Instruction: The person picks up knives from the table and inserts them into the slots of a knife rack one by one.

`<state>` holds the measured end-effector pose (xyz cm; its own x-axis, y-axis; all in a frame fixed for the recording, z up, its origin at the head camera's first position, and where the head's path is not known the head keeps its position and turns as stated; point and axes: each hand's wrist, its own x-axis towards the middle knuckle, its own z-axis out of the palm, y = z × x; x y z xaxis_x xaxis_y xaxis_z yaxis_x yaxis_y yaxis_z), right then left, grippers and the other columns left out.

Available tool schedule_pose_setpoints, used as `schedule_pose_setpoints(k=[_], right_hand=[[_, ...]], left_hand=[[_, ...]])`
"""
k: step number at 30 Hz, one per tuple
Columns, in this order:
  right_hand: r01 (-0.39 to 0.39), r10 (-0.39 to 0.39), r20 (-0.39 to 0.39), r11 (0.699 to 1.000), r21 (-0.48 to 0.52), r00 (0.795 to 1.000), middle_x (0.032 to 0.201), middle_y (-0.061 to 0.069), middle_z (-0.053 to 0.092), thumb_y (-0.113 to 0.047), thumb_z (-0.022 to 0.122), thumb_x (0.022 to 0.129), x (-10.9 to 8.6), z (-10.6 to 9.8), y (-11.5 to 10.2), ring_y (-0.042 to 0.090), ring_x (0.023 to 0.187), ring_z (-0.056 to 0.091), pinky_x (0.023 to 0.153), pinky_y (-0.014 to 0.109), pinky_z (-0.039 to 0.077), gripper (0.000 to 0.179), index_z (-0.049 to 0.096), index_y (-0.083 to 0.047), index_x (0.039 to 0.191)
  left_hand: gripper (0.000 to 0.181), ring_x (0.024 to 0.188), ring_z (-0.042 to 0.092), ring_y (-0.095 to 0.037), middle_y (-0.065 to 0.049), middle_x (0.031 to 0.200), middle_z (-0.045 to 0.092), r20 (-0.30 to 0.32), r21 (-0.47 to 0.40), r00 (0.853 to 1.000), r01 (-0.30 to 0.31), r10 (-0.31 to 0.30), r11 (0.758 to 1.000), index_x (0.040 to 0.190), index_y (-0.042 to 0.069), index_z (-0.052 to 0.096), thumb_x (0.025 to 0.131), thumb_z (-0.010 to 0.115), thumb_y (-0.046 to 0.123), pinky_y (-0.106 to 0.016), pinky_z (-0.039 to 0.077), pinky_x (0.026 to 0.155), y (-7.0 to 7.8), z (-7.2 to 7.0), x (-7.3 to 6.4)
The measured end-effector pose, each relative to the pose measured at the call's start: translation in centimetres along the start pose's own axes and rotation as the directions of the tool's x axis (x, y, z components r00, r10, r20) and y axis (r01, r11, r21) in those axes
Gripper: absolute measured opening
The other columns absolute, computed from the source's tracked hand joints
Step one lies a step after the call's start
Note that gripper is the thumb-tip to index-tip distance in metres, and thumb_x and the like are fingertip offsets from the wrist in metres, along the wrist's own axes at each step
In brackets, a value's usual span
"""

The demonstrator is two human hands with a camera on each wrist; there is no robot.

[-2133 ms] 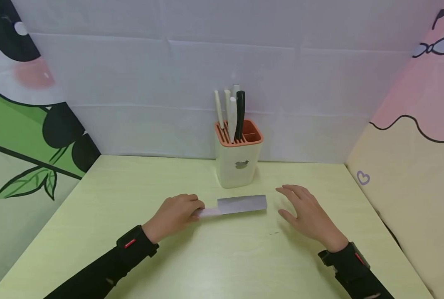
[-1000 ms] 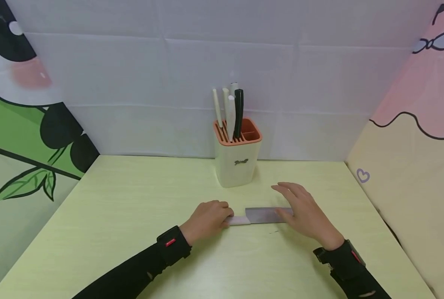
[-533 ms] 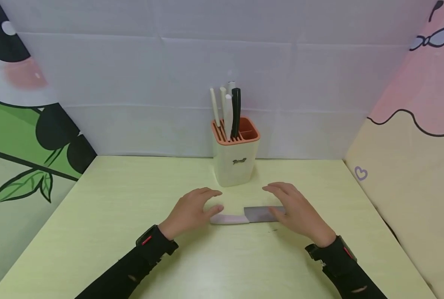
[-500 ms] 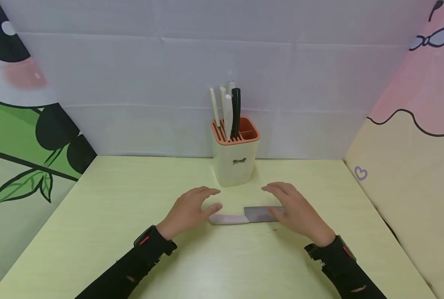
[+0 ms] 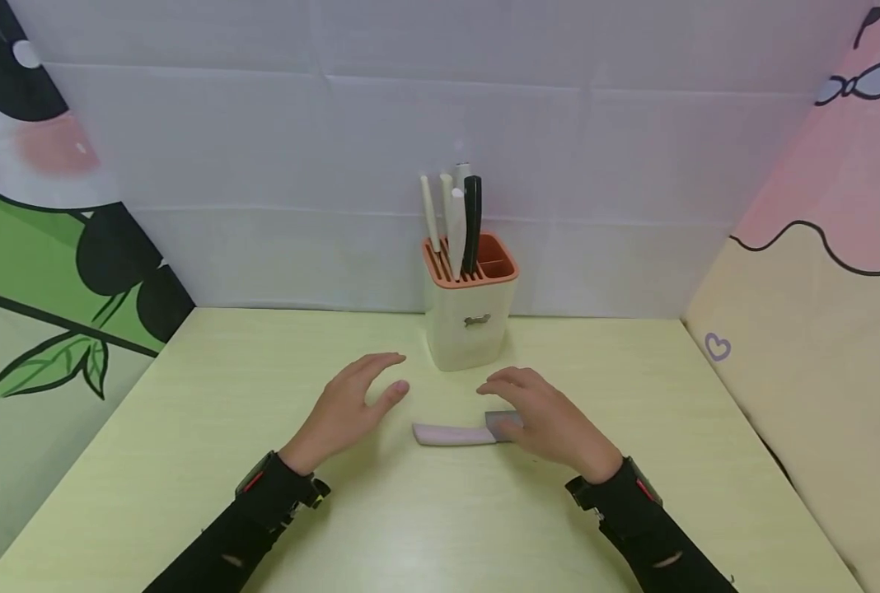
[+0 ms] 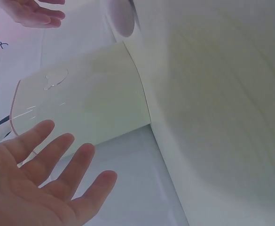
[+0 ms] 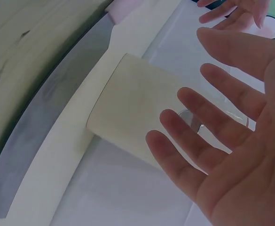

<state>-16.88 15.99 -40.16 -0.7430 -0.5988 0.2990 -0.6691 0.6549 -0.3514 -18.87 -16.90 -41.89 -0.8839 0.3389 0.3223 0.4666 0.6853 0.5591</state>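
Observation:
A cleaver [image 5: 455, 435] with a pale pinkish handle lies on the table in front of the knife block. Its grey blade [image 7: 57, 99] shows at length in the right wrist view. My right hand [image 5: 547, 416] hovers over the blade with fingers spread, hiding most of it in the head view. Left of the handle, my left hand [image 5: 347, 408] is held above the table, thumb and fingers apart, holding nothing. Both palms face each other, and in the left wrist view the left fingers [image 6: 76, 165] are spread before the block.
A cream knife block [image 5: 470, 325] with an orange slotted top stands at the back of the table [image 5: 299, 346]. Several white-handled knives and a black-handled one [image 5: 472, 222] stand in it. A pale cloth backdrop [image 5: 299, 165] rises behind, with cartoon-printed panels at both sides.
The left hand first moved the cleaver right and nearer, then let go of its handle and drew back to the left. The right hand has shifted left over the blade.

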Motion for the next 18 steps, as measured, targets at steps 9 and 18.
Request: schedule_pose_setpoints(k=[9,18], right_hand=[[0.009,-0.014,0.140,0.999,0.039,0.990,0.132,0.007,0.066,-0.012,0.087,0.090,3.1,1.7,-2.4,0.027,0.123,0.061,0.102,0.042,0.055,0.047,0.070,-0.011,0.134],[0.017,-0.017,0.187,1.000,0.000,0.982,0.118,0.009,0.071,-0.005,0.084,0.091,3.6,3.6,-2.9,0.028,0.109,0.065,0.095,0.041,0.057,0.038,0.074,-0.008,0.128]], left_hand=[[0.054,0.145,0.053,-0.029,-0.004,0.154,0.058,-0.024,-0.003,1.000,-0.004,0.004,1.000,0.150,0.017,0.060,0.107,0.062,0.049,-0.057,0.046,0.116,-0.3,-0.4,-0.1],[0.053,0.144,0.053,-0.029,-0.004,0.152,0.059,-0.030,0.001,1.000,-0.008,0.008,1.000,0.150,0.016,0.061,0.107,0.062,0.048,-0.057,0.046,0.115,-0.3,-0.5,0.0]])
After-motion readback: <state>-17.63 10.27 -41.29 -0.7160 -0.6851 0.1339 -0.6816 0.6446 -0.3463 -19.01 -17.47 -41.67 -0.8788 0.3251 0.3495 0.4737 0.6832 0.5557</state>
